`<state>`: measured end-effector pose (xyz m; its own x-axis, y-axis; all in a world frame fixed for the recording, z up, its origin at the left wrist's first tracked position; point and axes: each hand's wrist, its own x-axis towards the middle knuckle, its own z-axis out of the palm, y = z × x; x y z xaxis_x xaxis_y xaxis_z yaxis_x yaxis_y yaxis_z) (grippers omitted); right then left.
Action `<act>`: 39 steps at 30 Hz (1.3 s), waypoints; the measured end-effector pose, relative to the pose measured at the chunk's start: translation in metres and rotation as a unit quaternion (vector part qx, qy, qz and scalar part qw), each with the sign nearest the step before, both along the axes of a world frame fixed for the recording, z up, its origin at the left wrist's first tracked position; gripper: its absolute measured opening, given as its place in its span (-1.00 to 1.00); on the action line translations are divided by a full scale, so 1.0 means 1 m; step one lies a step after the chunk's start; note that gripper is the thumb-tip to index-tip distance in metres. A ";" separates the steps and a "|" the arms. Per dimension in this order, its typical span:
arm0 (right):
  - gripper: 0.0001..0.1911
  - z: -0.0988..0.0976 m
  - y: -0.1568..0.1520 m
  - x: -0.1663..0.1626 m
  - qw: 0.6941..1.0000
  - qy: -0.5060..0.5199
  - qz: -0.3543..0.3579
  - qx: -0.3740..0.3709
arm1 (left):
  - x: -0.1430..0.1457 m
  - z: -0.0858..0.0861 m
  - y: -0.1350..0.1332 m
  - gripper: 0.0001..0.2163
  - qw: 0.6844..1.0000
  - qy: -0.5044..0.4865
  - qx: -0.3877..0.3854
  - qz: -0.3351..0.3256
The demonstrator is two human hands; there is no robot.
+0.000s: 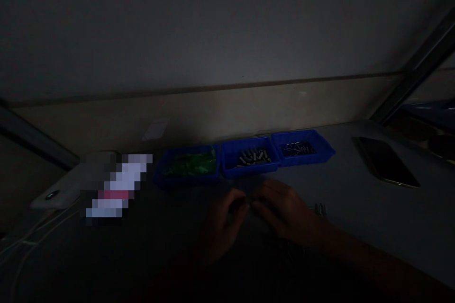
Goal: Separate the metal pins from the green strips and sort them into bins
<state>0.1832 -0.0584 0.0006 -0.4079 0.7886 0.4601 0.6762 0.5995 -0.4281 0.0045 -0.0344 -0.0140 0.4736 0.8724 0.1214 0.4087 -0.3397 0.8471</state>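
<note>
The scene is very dark. My left hand (227, 220) and my right hand (289, 210) meet above the table in front of the bins, with thumbs and fingers pinched close together. A tiny glint shows between the fingertips, but the piece itself is too small and dim to name. Beyond them stand three blue bins in a row. Green pieces (190, 164) fill the left bin (188, 180). Short metal cylinders (254, 157) lie in the middle bin (253, 170), and thin metal pins or screws (298, 148) in the right bin (306, 159).
Several small metal pieces (320, 209) lie on the table beside my right wrist. A dark flat device like a phone (387, 161) rests at the right. At the left are a white device (59, 187), cables (35, 241) and a blurred-out bright area. A wall (220, 109) stands behind the bins.
</note>
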 end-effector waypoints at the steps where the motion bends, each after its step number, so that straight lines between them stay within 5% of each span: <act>1: -0.84 0.000 -0.001 0.000 1.000 0.004 0.002 0.000 | 0.000 0.001 0.000 -0.81 1.000 0.001 -0.003 -0.001; 8: -0.90 0.000 -0.004 -0.001 1.000 -0.006 0.000 -0.001 | 0.002 0.011 -0.002 -0.80 1.000 0.011 -0.015 0.012; 20: -0.91 0.004 -0.005 -0.003 0.998 -0.066 0.004 0.015 | 0.003 0.001 -0.001 -0.70 0.999 0.036 0.013 0.023; 25: -0.83 0.001 0.009 0.016 0.988 -0.052 -0.116 0.091 | 0.003 0.006 -0.005 -0.73 0.997 0.062 0.031 -0.020; 30: -0.76 -0.004 0.030 0.041 0.947 -0.059 -0.283 0.142 | 0.001 0.012 -0.009 -0.81 0.978 0.137 0.085 -0.132; 39: -0.67 -0.005 0.045 0.041 0.925 -0.071 -0.366 0.075 | 0.005 0.008 -0.006 -0.86 0.960 0.195 0.092 -0.181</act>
<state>0.2245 -0.0133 -0.0043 0.1446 0.8093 0.5693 0.9675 0.0049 -0.2527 0.0092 -0.0406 -0.0056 0.7821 0.6231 0.0091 0.5095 -0.6478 0.5664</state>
